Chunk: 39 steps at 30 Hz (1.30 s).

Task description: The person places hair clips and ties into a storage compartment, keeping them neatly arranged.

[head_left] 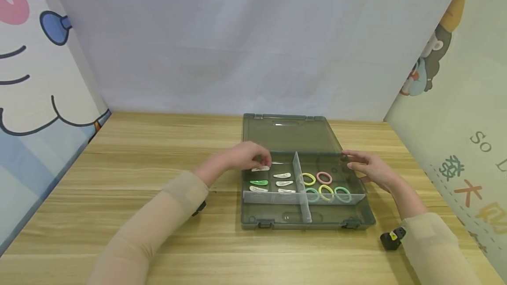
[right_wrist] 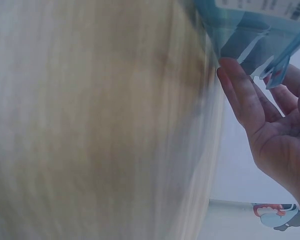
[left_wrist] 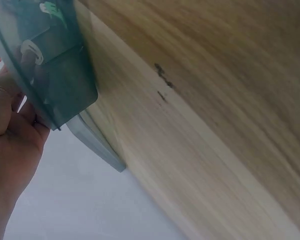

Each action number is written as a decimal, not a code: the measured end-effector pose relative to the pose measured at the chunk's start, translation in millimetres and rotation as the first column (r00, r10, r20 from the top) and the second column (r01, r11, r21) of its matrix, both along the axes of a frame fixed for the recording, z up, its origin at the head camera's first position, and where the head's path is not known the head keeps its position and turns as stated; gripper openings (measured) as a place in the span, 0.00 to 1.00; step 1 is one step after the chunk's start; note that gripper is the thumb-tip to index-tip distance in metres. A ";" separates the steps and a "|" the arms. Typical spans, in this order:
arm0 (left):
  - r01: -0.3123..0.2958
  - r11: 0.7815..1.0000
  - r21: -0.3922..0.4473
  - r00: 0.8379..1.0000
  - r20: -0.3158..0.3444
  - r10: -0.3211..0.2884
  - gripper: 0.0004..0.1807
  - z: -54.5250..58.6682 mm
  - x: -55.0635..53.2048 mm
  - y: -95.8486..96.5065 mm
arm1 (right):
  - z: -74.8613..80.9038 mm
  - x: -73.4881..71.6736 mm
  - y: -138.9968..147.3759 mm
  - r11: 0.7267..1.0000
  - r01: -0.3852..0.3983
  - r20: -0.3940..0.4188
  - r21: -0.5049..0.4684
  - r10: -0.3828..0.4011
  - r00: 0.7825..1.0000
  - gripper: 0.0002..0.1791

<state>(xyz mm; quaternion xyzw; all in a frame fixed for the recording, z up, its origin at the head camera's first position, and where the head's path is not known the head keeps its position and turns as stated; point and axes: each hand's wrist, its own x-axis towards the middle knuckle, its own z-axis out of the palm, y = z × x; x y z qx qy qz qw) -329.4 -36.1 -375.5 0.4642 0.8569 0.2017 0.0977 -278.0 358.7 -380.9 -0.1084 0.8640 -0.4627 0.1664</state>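
Observation:
A smoky grey plastic organiser box (head_left: 273,224) lies with its lid (head_left: 289,133) folded back. In the back left compartment, my left hand (head_left: 249,156) pinches a white hair clip (head_left: 260,169) close over the box floor. Two rows of snap hair clips lie there, one green clip (head_left: 259,183) among white ones. The left wrist view shows the clip and fingertips through the box wall (left_wrist: 65,85). My right hand (head_left: 370,168) rests at the box's right back edge, fingers mostly straight and touching its side; the right wrist view shows these fingers (right_wrist: 245,95) against the wall.
Several yellow, pink and green hair ties (head_left: 324,177) lie in the right compartment. Clear dividers (head_left: 297,175) split the box. Front latches (head_left: 266,224) face me. The box stands on a wooden table (head_left: 178,241), with a pale cloth (head_left: 237,47) behind.

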 end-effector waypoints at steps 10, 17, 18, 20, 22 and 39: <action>0.011 0.987 -0.161 0.992 -0.118 -0.031 0.05 -4.4 1.3 4.4 | -0.1 -0.8 -0.9 1.000 -0.005 0.003 0.007 0.005 1.000 0.34; 0.007 0.977 -0.215 0.991 -0.129 -0.035 0.05 -4.3 3.1 9.3 | -1.1 -0.8 -0.2 1.000 -0.002 -0.013 0.013 0.002 1.000 0.33; 0.006 0.975 -0.224 0.991 -0.132 -0.036 0.05 -3.8 3.6 10.3 | -1.2 -0.9 0.2 1.000 -0.002 -0.013 0.013 0.002 1.000 0.33; 0.000 0.970 -0.242 0.990 -0.138 -0.034 0.05 -3.6 4.2 12.0 | -1.2 -1.1 0.6 1.000 -0.007 -0.010 0.012 0.007 1.000 0.33; -0.009 0.965 -0.263 0.989 -0.148 -0.032 0.05 -3.1 5.0 13.4 | -1.6 -1.0 0.3 1.000 -0.001 -0.012 0.018 0.002 1.000 0.32; 0.018 0.995 -0.093 0.985 -0.170 -0.034 0.12 18.2 9.4 0.1 | 4.8 -4.2 1.0 0.996 -0.037 -0.020 0.077 0.039 0.999 0.32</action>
